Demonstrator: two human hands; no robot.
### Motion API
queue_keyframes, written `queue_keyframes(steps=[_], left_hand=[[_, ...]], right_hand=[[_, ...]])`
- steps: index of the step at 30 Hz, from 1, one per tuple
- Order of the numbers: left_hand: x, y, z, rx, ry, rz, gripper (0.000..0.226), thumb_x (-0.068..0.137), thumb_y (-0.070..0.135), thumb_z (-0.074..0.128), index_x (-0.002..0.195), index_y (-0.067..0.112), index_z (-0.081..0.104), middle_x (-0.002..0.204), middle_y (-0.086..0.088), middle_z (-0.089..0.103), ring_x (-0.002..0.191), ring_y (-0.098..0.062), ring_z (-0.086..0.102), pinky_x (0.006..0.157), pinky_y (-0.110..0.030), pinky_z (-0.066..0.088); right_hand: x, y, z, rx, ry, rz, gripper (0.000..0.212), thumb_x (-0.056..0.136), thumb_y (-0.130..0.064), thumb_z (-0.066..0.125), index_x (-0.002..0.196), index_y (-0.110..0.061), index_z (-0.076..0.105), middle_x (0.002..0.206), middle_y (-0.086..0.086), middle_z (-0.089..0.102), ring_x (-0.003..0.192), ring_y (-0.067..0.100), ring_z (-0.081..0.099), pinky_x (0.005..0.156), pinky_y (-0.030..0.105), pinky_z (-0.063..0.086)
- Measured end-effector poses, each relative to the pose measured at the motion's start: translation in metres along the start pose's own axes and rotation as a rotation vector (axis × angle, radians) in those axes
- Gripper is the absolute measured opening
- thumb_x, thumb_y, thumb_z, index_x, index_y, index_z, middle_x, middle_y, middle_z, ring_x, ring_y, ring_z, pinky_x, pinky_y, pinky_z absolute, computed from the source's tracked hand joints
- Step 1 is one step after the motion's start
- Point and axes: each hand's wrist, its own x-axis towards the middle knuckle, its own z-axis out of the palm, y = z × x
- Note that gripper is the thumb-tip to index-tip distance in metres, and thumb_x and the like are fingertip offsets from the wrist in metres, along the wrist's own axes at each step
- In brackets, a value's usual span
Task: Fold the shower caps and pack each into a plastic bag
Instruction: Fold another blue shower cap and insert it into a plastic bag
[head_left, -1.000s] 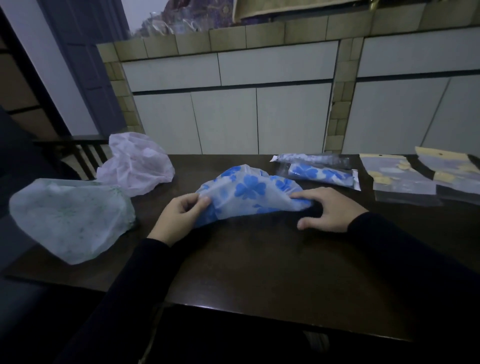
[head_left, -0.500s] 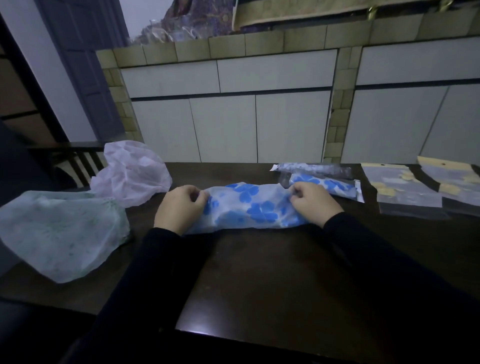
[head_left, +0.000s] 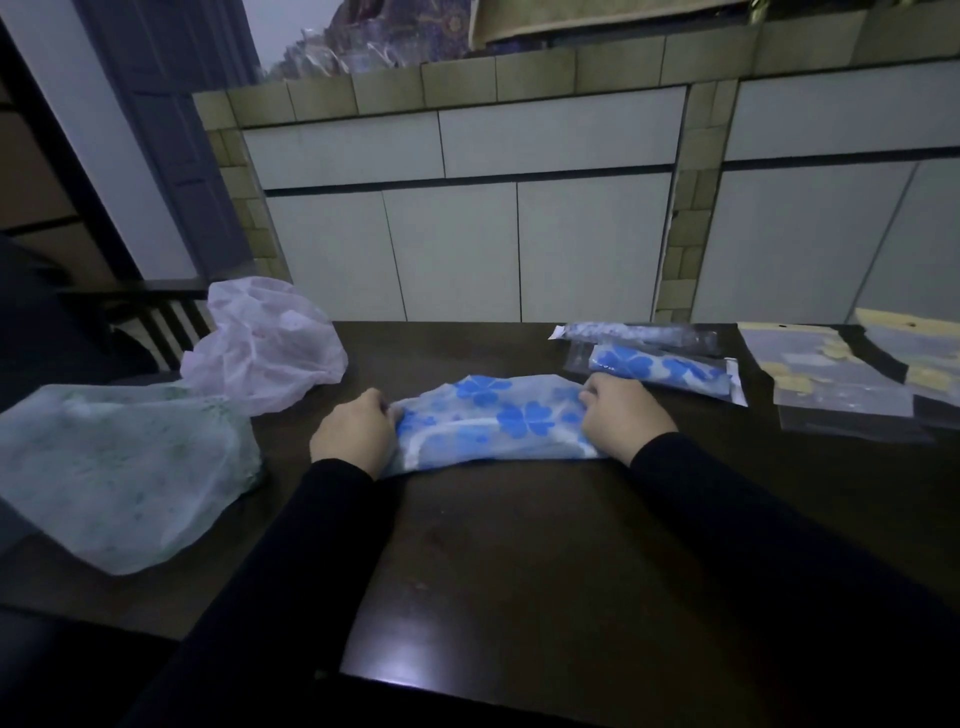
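Note:
A white shower cap with blue flowers (head_left: 493, 421) lies folded into a long band on the dark table (head_left: 519, 545). My left hand (head_left: 353, 431) grips its left end and my right hand (head_left: 623, 415) grips its right end, fingers curled round the plastic. Behind my right hand lie two packed caps in clear bags: a blue-flowered one (head_left: 660, 369) and a paler one (head_left: 634, 332). Empty plastic bags with yellow headers (head_left: 831, 379) lie at the far right. A pink cap (head_left: 265, 343) and a green-speckled cap (head_left: 119, 467) sit puffed up on the left.
White cabinet doors with a tiled counter edge (head_left: 467, 249) stand right behind the table. A dark chair back (head_left: 156, 312) is at the left, beyond the pink cap. The near half of the table shows bare wood between my sleeves.
The puffed blue-flowered cap has been folded down into a flat band. Both hands have moved onto its ends and now grip them; my view has shifted a little closer.

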Motion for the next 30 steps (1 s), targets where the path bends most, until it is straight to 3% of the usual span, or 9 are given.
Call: queue_keyframes(steps=[5, 9, 14, 19, 21, 25, 30], left_hand=[[-0.002, 0.003, -0.008, 0.048, 0.124, 0.011, 0.027, 0.096, 0.037, 0.048, 0.110, 0.019, 0.061, 0.104, -0.006, 0.066, 0.092, -0.024, 0.060, 0.074, -0.033, 0.044], [0.003, 0.015, -0.013, -0.099, 0.238, 0.201, 0.025, 0.095, 0.037, 0.046, 0.108, 0.025, 0.063, 0.107, -0.001, 0.063, 0.097, -0.022, 0.058, 0.085, -0.039, 0.046], [0.020, 0.024, -0.005, -0.355, 0.044, 0.376, 0.029, 0.098, 0.045, 0.042, 0.108, 0.031, 0.066, 0.110, 0.005, 0.062, 0.102, -0.016, 0.057, 0.093, -0.045, 0.046], [0.020, 0.017, 0.005, -0.545, -0.132, 0.278, 0.024, 0.092, 0.045, 0.056, 0.095, 0.025, 0.068, 0.086, 0.010, 0.065, 0.083, -0.004, 0.059, 0.073, -0.021, 0.046], [0.025, 0.012, 0.009, -0.502, -0.101, 0.251, 0.018, 0.090, 0.043, 0.061, 0.090, 0.027, 0.068, 0.082, 0.011, 0.067, 0.081, -0.004, 0.061, 0.073, -0.024, 0.048], [0.039, 0.012, 0.010, -0.231, 0.000, 0.171, 0.028, 0.093, 0.044, 0.055, 0.080, 0.022, 0.066, 0.077, 0.005, 0.065, 0.079, -0.018, 0.061, 0.071, -0.030, 0.044], [0.041, 0.009, 0.012, -0.095, 0.066, 0.149, 0.033, 0.092, 0.054, 0.051, 0.079, 0.025, 0.061, 0.075, 0.005, 0.060, 0.072, -0.016, 0.056, 0.065, -0.030, 0.041]], right_hand=[[-0.002, -0.005, -0.013, 0.010, -0.026, -0.017, 0.022, 0.089, -0.014, 0.043, 0.107, -0.018, 0.056, 0.103, 0.004, 0.057, 0.091, 0.020, 0.055, 0.074, 0.031, 0.041], [-0.001, -0.022, -0.019, 0.053, 0.136, -0.162, 0.023, 0.089, -0.020, 0.044, 0.103, -0.015, 0.060, 0.110, 0.008, 0.057, 0.098, 0.024, 0.054, 0.082, 0.035, 0.045], [0.006, -0.040, 0.000, 0.146, 0.233, -0.255, 0.022, 0.091, -0.033, 0.046, 0.092, -0.018, 0.063, 0.093, 0.001, 0.060, 0.088, 0.017, 0.056, 0.081, 0.040, 0.050], [0.018, -0.027, 0.018, 0.177, 0.113, -0.241, 0.029, 0.096, -0.040, 0.046, 0.082, -0.017, 0.057, 0.074, -0.003, 0.055, 0.074, 0.014, 0.055, 0.062, 0.029, 0.041], [0.022, -0.026, 0.024, 0.135, 0.132, -0.228, 0.028, 0.097, -0.042, 0.044, 0.084, -0.019, 0.056, 0.074, -0.004, 0.055, 0.074, 0.013, 0.055, 0.063, 0.028, 0.039], [0.034, -0.028, 0.031, -0.027, 0.154, -0.149, 0.031, 0.098, -0.047, 0.039, 0.087, -0.022, 0.055, 0.077, -0.003, 0.058, 0.075, 0.015, 0.057, 0.070, 0.035, 0.050], [0.036, -0.026, 0.035, -0.158, 0.201, -0.149, 0.032, 0.098, -0.050, 0.036, 0.089, -0.024, 0.054, 0.076, -0.001, 0.060, 0.073, 0.016, 0.057, 0.060, 0.031, 0.044]])
